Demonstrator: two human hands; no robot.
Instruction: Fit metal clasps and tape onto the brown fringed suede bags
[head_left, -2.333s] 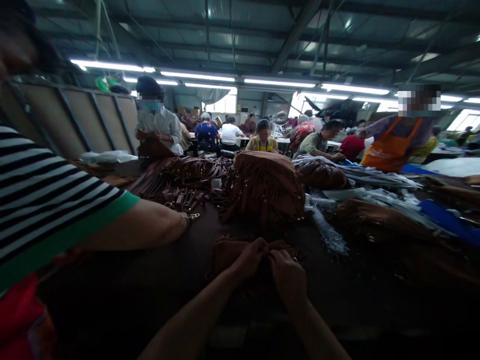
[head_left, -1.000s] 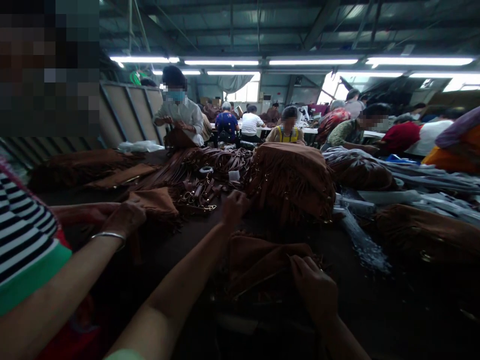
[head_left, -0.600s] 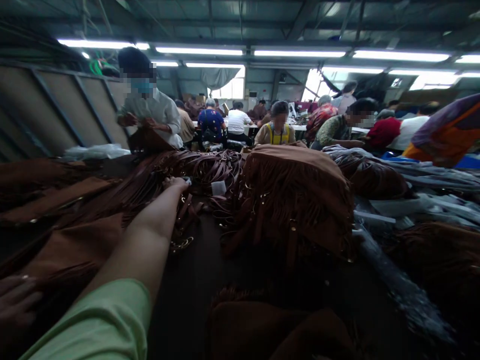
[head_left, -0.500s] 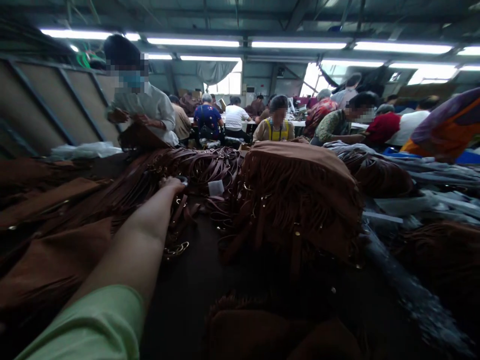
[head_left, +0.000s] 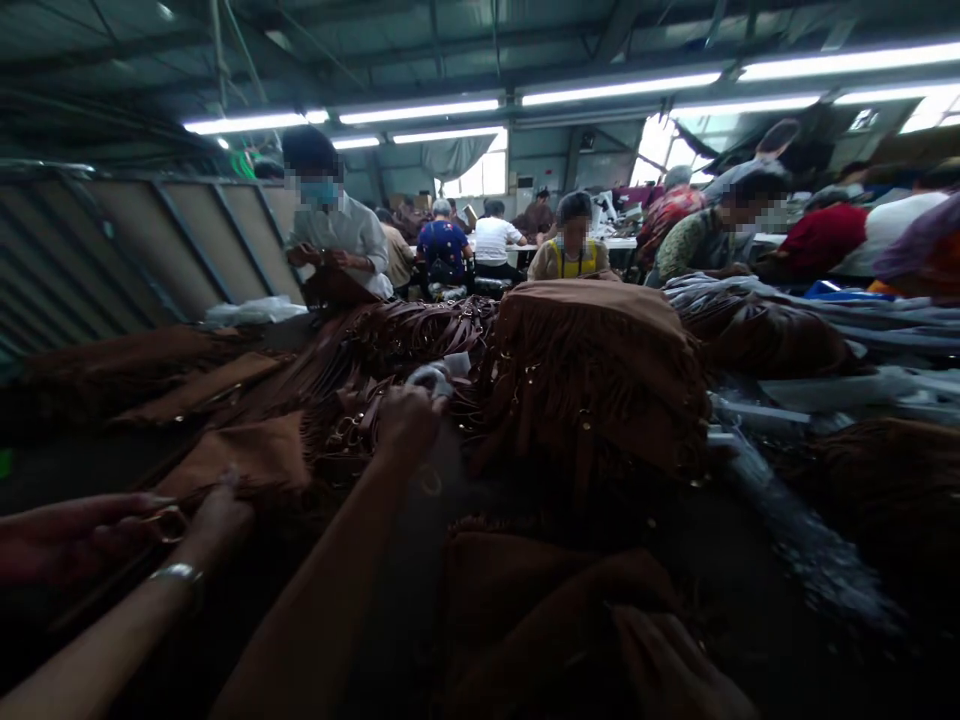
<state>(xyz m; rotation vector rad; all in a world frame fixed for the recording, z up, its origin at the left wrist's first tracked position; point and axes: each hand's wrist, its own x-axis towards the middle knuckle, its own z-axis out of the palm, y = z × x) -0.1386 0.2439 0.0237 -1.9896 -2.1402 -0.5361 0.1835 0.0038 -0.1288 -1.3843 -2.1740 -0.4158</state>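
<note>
My left hand [head_left: 409, 420] is stretched out over the dark table, its fingers closed on a pale, roundish item [head_left: 430, 378] that is too blurred to name. A gold ring [head_left: 430, 481] shows just below that hand, smeared by motion. In the dim foreground lies a brown fringed bag [head_left: 517, 590]. My right hand [head_left: 667, 655] rests on its right side with fingers stretched out flat. Straps with metal hooks [head_left: 352, 425] lie to the left of my left hand. Right of it stands a stack of brown fringed bags [head_left: 600, 340].
At the left, another person's hands [head_left: 217, 520] hold a gold ring [head_left: 169, 523] beside a brown bag piece [head_left: 247, 450]. A masked person [head_left: 341, 235] stands at the far left. Clear plastic wrapping [head_left: 814, 540] lies at the right. Several people sit at tables behind.
My left hand has moved right and nearer, away from the strap pile, carrying the pale item. My right hand and another person's hands have come into view. The view has turned left.
</note>
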